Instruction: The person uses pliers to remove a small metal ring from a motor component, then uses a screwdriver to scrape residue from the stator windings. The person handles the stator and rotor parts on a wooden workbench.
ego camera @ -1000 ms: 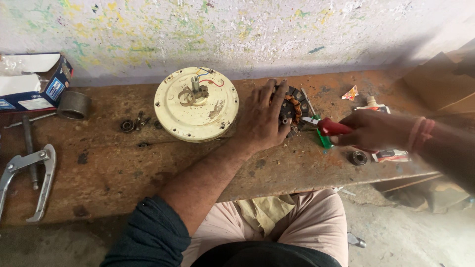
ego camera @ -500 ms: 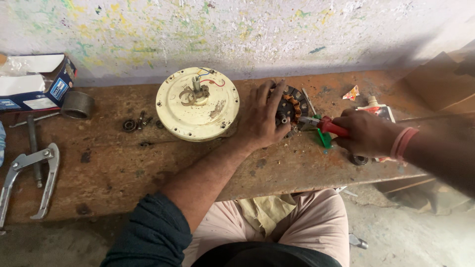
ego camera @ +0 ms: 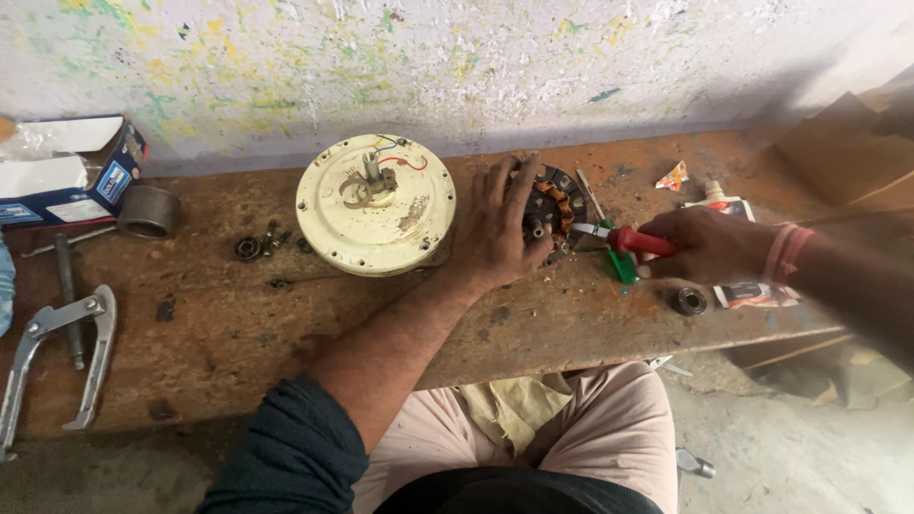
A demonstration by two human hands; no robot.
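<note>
the left hand (ego camera: 495,228) lies spread over the copper-wound stator (ego camera: 550,211) on the desk (ego camera: 286,324), just right of the cream fan cover (ego camera: 376,205), grip pressing it flat. the right hand (ego camera: 709,247) is closed on a red-handled screwdriver (ego camera: 633,240), tip at the stator's edge. best to keep the stator pinned firmly and work the tip gently, clear of the windings.

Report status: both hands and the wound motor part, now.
Left hand pressed flat on round copper-wound stator. Right hand holds red-handled tool, tip at stator's edge. Cream round motor cover sits beside, apart.
</note>
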